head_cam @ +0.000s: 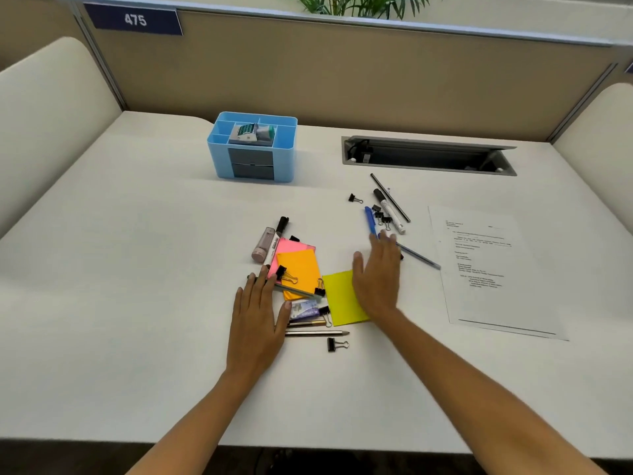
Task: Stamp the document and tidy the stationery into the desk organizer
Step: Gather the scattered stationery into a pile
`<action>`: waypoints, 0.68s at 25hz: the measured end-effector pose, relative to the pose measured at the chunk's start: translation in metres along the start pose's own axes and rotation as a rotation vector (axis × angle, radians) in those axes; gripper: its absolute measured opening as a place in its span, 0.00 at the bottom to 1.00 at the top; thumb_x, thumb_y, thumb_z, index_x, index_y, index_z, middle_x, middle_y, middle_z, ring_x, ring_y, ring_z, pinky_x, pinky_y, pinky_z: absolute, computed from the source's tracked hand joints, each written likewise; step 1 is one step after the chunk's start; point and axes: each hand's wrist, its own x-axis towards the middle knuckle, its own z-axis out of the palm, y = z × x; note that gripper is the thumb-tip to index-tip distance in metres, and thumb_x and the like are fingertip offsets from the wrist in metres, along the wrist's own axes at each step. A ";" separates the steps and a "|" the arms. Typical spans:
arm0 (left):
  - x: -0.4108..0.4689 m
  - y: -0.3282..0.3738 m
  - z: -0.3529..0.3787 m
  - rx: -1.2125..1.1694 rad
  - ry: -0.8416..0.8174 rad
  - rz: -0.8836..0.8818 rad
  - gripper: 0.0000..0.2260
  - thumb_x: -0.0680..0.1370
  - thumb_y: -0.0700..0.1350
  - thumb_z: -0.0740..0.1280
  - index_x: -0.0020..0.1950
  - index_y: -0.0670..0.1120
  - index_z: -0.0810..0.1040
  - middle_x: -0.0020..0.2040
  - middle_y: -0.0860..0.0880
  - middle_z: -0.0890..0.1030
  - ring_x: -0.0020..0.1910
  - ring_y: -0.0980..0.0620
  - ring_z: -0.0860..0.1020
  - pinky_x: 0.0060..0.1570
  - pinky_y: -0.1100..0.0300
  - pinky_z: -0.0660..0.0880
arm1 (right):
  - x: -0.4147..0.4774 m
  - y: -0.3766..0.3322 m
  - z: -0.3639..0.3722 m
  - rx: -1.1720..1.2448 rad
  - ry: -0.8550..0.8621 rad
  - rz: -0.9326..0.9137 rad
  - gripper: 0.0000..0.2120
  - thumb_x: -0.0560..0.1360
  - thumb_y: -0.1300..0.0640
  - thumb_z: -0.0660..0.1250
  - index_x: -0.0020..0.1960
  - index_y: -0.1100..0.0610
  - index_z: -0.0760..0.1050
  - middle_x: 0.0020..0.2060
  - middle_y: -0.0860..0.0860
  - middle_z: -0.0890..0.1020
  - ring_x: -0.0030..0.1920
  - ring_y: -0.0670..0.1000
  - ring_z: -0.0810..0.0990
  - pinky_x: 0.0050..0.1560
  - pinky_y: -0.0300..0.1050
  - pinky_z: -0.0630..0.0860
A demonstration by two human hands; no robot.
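A blue desk organizer (219, 156) stands at the back of the desk with a stamp (252, 133) lying in its top compartment. The printed document (493, 272) lies flat at the right. Between them is a scatter of stationery: orange (298, 269), pink (291, 246) and yellow sticky notes (339, 299), markers (272, 248), pens (370, 221), pencils (317, 333) and several binder clips (337, 344). My left hand (257, 317) lies flat with straight fingers beside the orange pad. My right hand (378, 272) hovers flat over the yellow pad's right edge, holding nothing.
A cable hatch (428, 156) is sunk into the desk behind the pens. Tan partition walls close the back and sides. A white marker (388, 210) and a black pencil (390, 197) lie near the hatch. The desk's front edge runs below my forearms.
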 end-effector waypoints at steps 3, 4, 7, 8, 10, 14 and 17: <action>0.000 0.000 0.001 0.014 -0.008 -0.001 0.28 0.79 0.59 0.47 0.76 0.48 0.55 0.78 0.53 0.52 0.77 0.52 0.49 0.75 0.51 0.48 | 0.034 0.041 -0.018 -0.182 0.016 0.016 0.22 0.79 0.54 0.59 0.72 0.54 0.65 0.75 0.58 0.58 0.76 0.59 0.52 0.76 0.56 0.47; 0.000 0.000 0.001 0.016 -0.007 0.000 0.28 0.79 0.59 0.47 0.76 0.48 0.55 0.78 0.53 0.52 0.77 0.52 0.49 0.75 0.51 0.48 | 0.041 0.050 -0.021 -0.192 -0.001 0.019 0.21 0.79 0.55 0.59 0.72 0.52 0.66 0.76 0.57 0.58 0.76 0.60 0.53 0.75 0.58 0.48; 0.000 0.000 0.001 0.018 -0.011 -0.004 0.27 0.79 0.59 0.47 0.76 0.49 0.55 0.78 0.53 0.52 0.77 0.53 0.49 0.75 0.51 0.48 | 0.046 0.058 -0.018 -0.114 -0.077 -0.054 0.19 0.79 0.58 0.59 0.70 0.51 0.69 0.75 0.55 0.61 0.74 0.59 0.59 0.73 0.60 0.53; 0.000 0.000 0.001 0.019 -0.016 -0.006 0.27 0.79 0.59 0.47 0.76 0.49 0.54 0.78 0.53 0.52 0.77 0.53 0.49 0.75 0.51 0.48 | 0.042 0.056 -0.013 -0.127 -0.103 -0.092 0.19 0.80 0.59 0.59 0.70 0.51 0.69 0.74 0.54 0.63 0.73 0.58 0.61 0.73 0.60 0.54; 0.000 -0.001 0.001 0.022 -0.022 -0.006 0.27 0.79 0.58 0.46 0.76 0.49 0.54 0.78 0.52 0.52 0.77 0.53 0.49 0.75 0.51 0.48 | 0.032 0.050 -0.004 -0.145 -0.136 -0.151 0.19 0.80 0.60 0.56 0.70 0.51 0.68 0.72 0.52 0.67 0.73 0.57 0.63 0.73 0.58 0.54; 0.000 -0.001 0.001 0.023 -0.023 -0.007 0.27 0.79 0.58 0.46 0.76 0.50 0.54 0.78 0.52 0.52 0.77 0.53 0.49 0.75 0.51 0.48 | 0.003 0.032 0.006 -0.031 -0.181 -0.200 0.22 0.79 0.65 0.55 0.71 0.52 0.68 0.71 0.50 0.68 0.73 0.54 0.63 0.74 0.54 0.52; 0.000 0.001 -0.001 0.016 -0.019 -0.005 0.27 0.79 0.58 0.46 0.76 0.50 0.55 0.78 0.52 0.53 0.77 0.52 0.49 0.75 0.51 0.48 | -0.020 0.020 0.007 0.027 -0.243 -0.238 0.22 0.79 0.65 0.55 0.71 0.52 0.67 0.72 0.50 0.67 0.73 0.53 0.62 0.75 0.53 0.51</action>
